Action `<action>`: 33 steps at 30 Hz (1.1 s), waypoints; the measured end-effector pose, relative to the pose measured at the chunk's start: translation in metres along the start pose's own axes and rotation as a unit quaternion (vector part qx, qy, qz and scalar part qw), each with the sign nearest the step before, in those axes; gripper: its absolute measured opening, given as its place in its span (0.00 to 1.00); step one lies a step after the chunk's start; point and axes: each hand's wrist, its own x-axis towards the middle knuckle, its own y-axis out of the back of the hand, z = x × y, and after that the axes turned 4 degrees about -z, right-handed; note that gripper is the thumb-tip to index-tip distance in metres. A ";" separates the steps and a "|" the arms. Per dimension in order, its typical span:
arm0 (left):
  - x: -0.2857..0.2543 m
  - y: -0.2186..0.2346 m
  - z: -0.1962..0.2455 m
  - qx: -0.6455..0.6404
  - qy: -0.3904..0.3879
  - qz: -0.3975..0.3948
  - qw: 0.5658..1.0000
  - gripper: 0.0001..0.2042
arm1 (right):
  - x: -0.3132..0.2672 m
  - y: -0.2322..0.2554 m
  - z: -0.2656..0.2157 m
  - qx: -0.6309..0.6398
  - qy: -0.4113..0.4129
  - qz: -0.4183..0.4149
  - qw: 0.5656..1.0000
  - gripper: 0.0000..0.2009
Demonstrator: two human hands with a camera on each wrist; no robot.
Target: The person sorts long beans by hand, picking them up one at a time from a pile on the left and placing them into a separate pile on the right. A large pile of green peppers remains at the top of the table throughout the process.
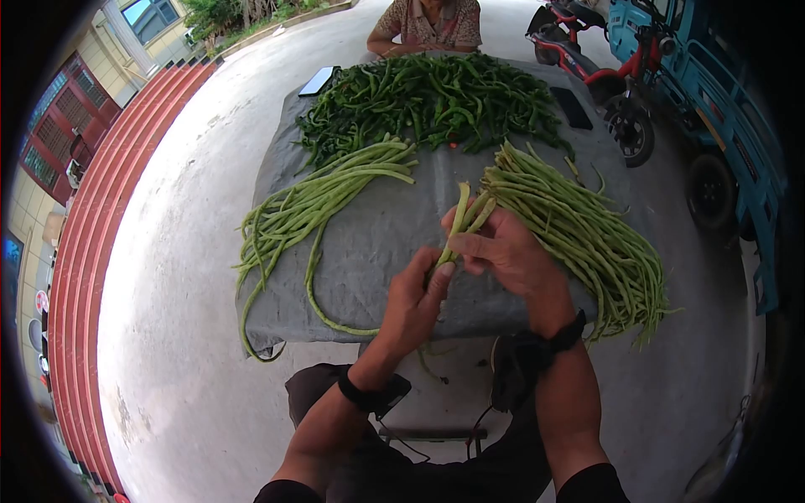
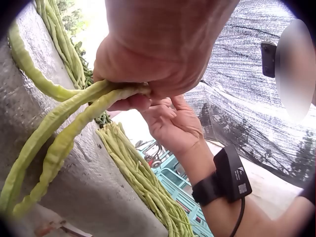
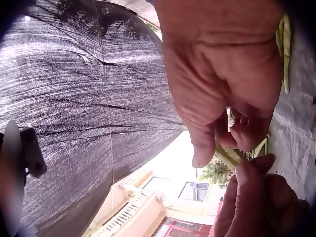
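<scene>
Over the near part of the table, my left hand grips a few long green beans between thumb and fingers. Their lower lengths hang from that hand in the left wrist view, pale and bumpy. My right hand pinches the same beans near their upper ends, its thumb and curled fingers just above the left thumb. In the right wrist view a short stretch of bean shows between the two hands. One bundle of long beans lies to the left, and a thicker bundle lies to the right.
A heap of green peppers covers the far side of the grey-covered table. Phones lie at its far left and far right. Someone sits opposite. A red scooter and blue cart stand at right.
</scene>
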 end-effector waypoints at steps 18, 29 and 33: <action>0.003 0.001 -0.005 -0.128 0.008 -0.057 0.990 0.19 | 0.000 0.009 0.006 -0.022 0.000 0.005 1.000 0.07; 0.002 -0.003 0.005 -0.131 -0.025 -0.007 0.991 0.14 | 0.000 0.000 -0.002 -0.076 -0.011 -0.057 0.995 0.06; 0.001 -0.001 -0.001 -0.063 -0.033 0.020 0.997 0.13 | 0.001 0.000 0.003 -0.046 0.006 -0.022 0.999 0.08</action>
